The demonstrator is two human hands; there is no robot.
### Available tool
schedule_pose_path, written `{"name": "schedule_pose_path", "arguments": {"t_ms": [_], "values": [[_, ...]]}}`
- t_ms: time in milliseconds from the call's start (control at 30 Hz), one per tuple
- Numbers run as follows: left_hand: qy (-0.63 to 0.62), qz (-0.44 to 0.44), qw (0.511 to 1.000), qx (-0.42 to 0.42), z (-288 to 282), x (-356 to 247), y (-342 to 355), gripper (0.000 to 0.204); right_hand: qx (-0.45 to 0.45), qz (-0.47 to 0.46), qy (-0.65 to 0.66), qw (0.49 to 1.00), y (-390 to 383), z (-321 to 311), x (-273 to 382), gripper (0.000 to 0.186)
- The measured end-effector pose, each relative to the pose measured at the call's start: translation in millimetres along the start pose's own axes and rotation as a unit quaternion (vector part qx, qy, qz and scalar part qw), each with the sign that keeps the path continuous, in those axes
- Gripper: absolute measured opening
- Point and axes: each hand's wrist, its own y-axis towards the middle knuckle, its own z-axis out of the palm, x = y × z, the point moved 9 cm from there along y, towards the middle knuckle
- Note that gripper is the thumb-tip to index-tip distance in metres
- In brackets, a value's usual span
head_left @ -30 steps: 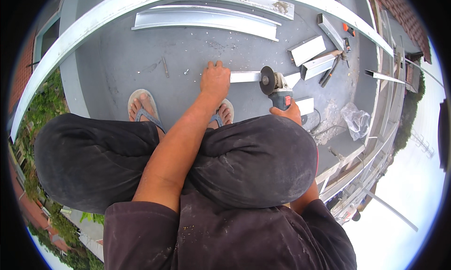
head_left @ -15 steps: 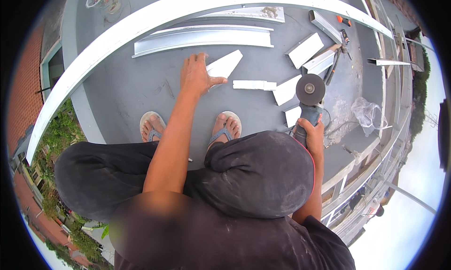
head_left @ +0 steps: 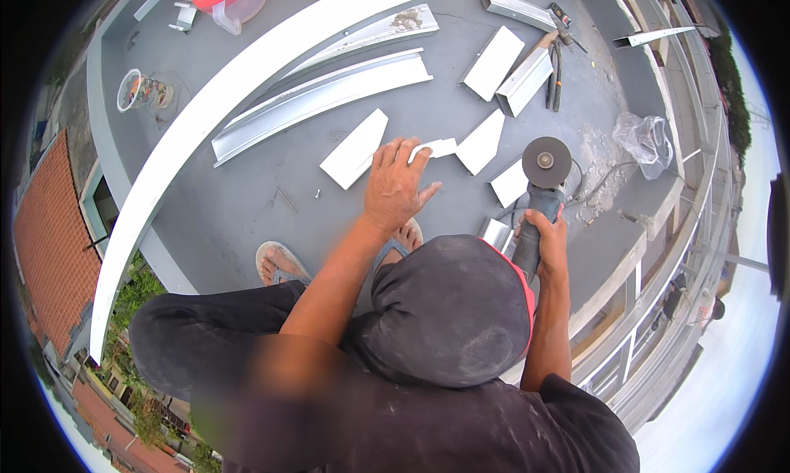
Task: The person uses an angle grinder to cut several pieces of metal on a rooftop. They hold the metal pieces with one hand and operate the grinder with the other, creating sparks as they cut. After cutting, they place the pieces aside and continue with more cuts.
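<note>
My right hand (head_left: 546,236) is wrapped round the body of an angle grinder (head_left: 532,255), held beside my right knee. The grinder's dark disc (head_left: 546,162) points away from me. My left hand (head_left: 397,192) is open, thumb apart and fingers stretched over the near end of a narrow white metal piece (head_left: 443,148); contact is unclear. Just left of that hand lies a white metal channel offcut (head_left: 355,150) with one slanted end. Another slant-cut offcut (head_left: 481,141) lies right of the narrow piece, and a further white offcut (head_left: 510,182) sits near the disc.
A long white strip (head_left: 177,115) arcs across the left and far side. Beyond my hands lie channel lengths (head_left: 321,103), more offcuts (head_left: 494,62), pliers (head_left: 555,78) and a hammer (head_left: 564,33). A plastic bag (head_left: 643,144) is at right, a red-lidded tub (head_left: 234,0) far left.
My left hand has left the slant-ended offcut and moved right to the narrow piece. The view has swung left, showing the tub. My right hand keeps hold of the grinder.
</note>
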Motion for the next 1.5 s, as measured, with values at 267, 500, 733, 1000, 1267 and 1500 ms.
{"name": "schedule_pose_path", "arguments": {"t_ms": [267, 500, 733, 1000, 1267, 1500], "values": [[0.071, -0.039, 0.980, 0.183, 71.6, 8.6, 84.1, 0.037, -0.051, 0.004, 0.013, 0.999, -13.0, -38.6, -5.3, 0.027], [-0.360, -0.293, 0.884, 0.058, -68.8, 72.5, 116.4, 0.038, -0.073, -0.019, 0.069, 0.995, -26.3, -52.0, -30.2, 0.048], [-0.555, -0.356, 0.700, -0.275, -266.4, 237.4, 123.3, 0.053, -0.034, -0.020, 0.069, 0.997, -3.4, -12.5, -24.0, 0.048], [-0.469, -0.485, 0.686, -0.272, -353.3, 326.4, 217.1, 0.077, -0.025, -0.022, 0.041, 0.999, -3.9, -2.2, -20.3, 0.046], [-0.349, -0.238, 0.765, -0.486, -266.3, 192.6, 113.9, 0.035, -0.085, -0.017, 0.074, 0.993, -31.8, -1.3, -15.4, 0.024], [0.066, -0.251, 0.962, -0.082, -48.5, 91.2, -35.5, 0.112, -0.007, 0.030, 0.078, 0.996, 1.7, 12.9, -41.2, 0.032]]}}
